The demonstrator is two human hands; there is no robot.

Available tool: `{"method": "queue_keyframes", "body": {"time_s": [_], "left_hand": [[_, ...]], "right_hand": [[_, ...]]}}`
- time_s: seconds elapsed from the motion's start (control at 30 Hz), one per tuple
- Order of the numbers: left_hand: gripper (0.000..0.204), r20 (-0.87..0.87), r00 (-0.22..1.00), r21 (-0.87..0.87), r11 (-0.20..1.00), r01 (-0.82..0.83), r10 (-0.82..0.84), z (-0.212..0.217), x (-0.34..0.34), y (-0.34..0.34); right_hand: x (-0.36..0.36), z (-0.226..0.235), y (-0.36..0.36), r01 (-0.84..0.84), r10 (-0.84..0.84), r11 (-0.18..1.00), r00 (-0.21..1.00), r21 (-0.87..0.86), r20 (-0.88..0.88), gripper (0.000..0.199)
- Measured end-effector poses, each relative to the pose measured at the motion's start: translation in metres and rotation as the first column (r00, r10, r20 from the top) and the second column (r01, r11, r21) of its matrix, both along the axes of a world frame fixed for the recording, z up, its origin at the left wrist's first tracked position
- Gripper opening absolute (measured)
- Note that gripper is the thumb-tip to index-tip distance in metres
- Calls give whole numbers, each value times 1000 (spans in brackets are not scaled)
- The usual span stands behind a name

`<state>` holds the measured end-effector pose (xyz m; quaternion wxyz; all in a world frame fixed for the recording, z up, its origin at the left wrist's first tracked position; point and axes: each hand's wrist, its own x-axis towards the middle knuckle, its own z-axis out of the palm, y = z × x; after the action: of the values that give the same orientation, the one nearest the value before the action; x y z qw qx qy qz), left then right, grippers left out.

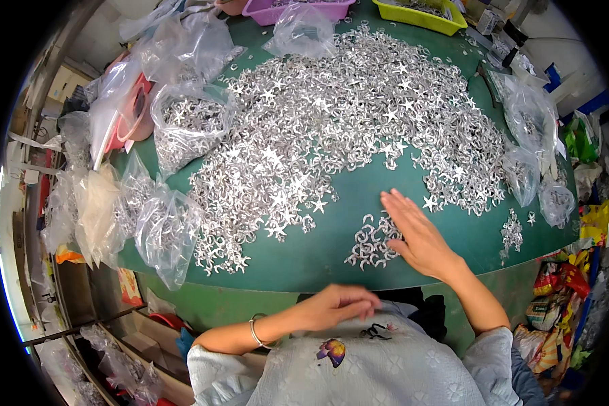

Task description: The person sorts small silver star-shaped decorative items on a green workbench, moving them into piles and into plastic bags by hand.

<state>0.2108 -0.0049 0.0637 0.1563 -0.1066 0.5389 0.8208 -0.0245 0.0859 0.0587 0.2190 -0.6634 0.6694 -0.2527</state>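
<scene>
Because the clear bag lies at the near-left edge of the desk, I judge a bump could tip it off. Next comes the large heap, stars mixed among crescents; loose pieces straying from it could muddle any sorting. My left hand hangs blurred before the desk, and I cannot tell whether it pinches anything. The small pile of silver crescents sits near the front edge, beside my right hand, flat with fingers extended and thumb apart; too hard a sweep toward me could spill crescents floorward. Farther right, a small cluster risks a stray forearm knock.
</scene>
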Motion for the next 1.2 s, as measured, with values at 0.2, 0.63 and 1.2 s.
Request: {"method": "queue_keyframes", "body": {"time_s": [0.2,0.63,1.2], "left_hand": [[52,315,946,712,640,-288,75,-83,16,45],[32,73,980,199,960,-196,184,-73,20,44],[82,155,972,970,157,-183,177,-93,-16,42]], "right_hand": [[8,-6,-1,-143,143,990,989,-4,34,61],[24,-1,-9,-324,327,945,918,50,-226,56],[26,-3,-6,-199,201,980,975,33,-98,59]]}}
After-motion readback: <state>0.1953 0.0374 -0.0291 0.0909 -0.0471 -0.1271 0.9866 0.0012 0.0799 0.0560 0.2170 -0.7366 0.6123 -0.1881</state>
